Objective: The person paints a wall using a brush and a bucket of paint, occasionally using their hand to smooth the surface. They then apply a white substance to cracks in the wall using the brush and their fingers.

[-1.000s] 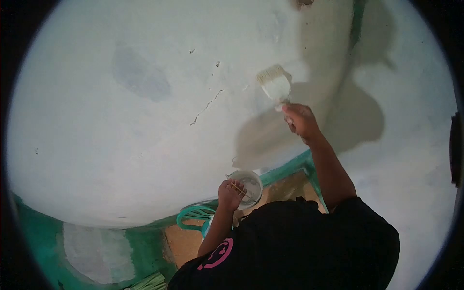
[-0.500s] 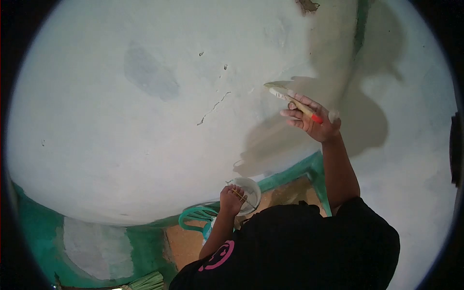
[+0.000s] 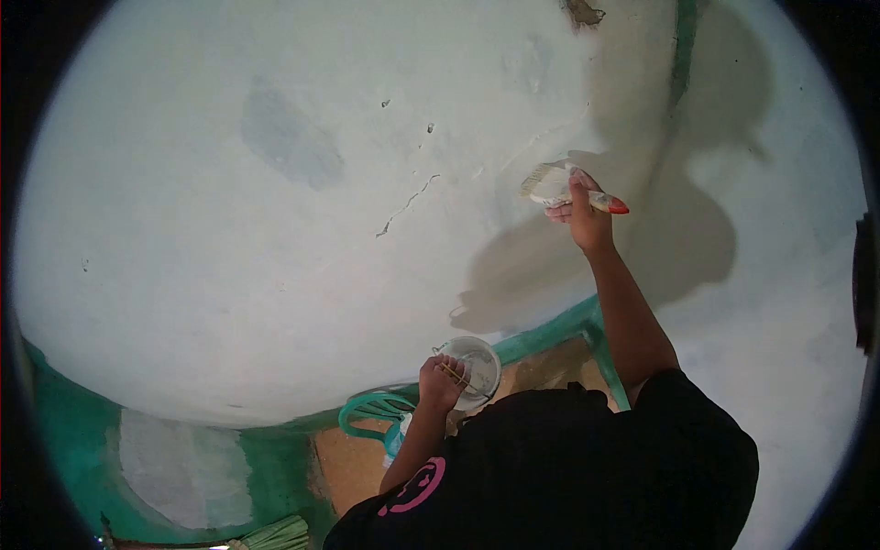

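Note:
A paint brush (image 3: 550,184) with pale bristles and a red-tipped handle is gripped in my right hand (image 3: 587,209), close to the whitish wall (image 3: 275,238). Its bristles point left; whether they touch the wall I cannot tell. Lower down, my left hand (image 3: 443,383) is closed round the thin handle of a white bucket (image 3: 495,374). Pale material shows inside the bucket. Left of the brush, a thin crack (image 3: 408,206) and small holes mark the wall.
Below the bucket stands a green chair (image 3: 353,417) on an orange-brown floor (image 3: 344,463). Green paint runs along the wall's lower part. A bundle of green bristles (image 3: 278,534) lies at the bottom left. A dark object (image 3: 863,284) is at the right edge.
My right hand has turned, with its fingers now wrapped round the brush, and the brush's broad face shows. My left hand and the bucket have shifted slightly right.

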Tool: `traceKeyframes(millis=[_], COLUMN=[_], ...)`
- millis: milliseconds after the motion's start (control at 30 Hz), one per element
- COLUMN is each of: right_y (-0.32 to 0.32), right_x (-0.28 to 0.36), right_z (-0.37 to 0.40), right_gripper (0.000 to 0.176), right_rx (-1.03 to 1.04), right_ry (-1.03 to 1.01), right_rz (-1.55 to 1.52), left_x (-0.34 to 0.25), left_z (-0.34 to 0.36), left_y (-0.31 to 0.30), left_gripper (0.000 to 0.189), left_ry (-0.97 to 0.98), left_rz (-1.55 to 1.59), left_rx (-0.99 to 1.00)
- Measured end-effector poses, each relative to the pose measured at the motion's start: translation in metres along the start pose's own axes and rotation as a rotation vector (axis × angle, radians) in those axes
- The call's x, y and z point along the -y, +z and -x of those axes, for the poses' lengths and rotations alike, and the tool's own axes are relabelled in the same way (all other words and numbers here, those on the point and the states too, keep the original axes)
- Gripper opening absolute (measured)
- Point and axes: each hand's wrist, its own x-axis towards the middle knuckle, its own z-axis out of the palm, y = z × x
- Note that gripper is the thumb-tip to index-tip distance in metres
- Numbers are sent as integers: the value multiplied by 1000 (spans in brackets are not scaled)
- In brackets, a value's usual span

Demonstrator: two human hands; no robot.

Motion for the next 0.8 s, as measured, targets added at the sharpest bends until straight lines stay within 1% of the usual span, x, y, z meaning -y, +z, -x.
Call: traceKeyframes(millis=[33, 100, 133, 200, 233, 300, 333, 367, 433, 467, 533, 567, 633, 667, 733, 767, 800], right_y=[-1, -3, -2, 4, 6, 16, 25, 26, 27, 26, 20, 14, -3, -8, -16, -15, -11], right_x=[1, 7, 11, 32, 42, 59, 62, 53, 21, 6, -27, -49, -88, -95, -106, -100, -85], right_z=[1, 0, -1, 2, 2, -2, -4, -6, -8, -5, 8, 13, 18, 19, 17, 13, 5], right_gripper=[54, 52, 52, 47, 47, 41, 36, 36, 35, 35, 39, 39, 31, 31, 33, 33, 35], right_rx=[0, -20, -17, 48, 45, -32, -24, -20, 189, 195, 366, 371, 636, 639, 890, 887, 924], right_ry=[-1, -120, -120, -473, -471, -1100, -1199, -1191, -1173, -1172, -1207, -1212, -1019, -1014, -859, -860, -911], right_rz=[2, 287, 288, 373, 375, 629, 513, 513, 595, 591, 902, 895, 1010, 1005, 1068, 1065, 1045], left_x=[0, -1, 0, 2, 3, 4, 4, 5, 5, 5, 6, 6, 4, 5, 5, 4, 4], left_z=[-1, -6, -11, -14, -14, -14, -12, -10, -9, -9, -11, -12, -12, -9, -8, -8, -7], left_y=[-2, -8, -12, -15, -14, -12, -9, -7, -4, -4, -9, -11, -9, -10, -10, -9, -8], left_gripper=[18, 18, 17, 16, 16, 16, 16, 16, 17, 17, 17, 16, 16, 17, 17, 17, 17], left_ry=[-4, -4, -6, -11, -4, -2, 5, 13, 8, 10, 10, 8, 16, 16, 11, 5, 7], left_rz=[-1, 2, 11, 17, 24, 28, 15, 6, 26, 49, 50, 47, 45, 38, 54, 73, 71], left_rx=[15, 32, 32, 31, 27, 21, 4, -19, -47, -75, -46, -14, -17, -22, -22, -20, -21])
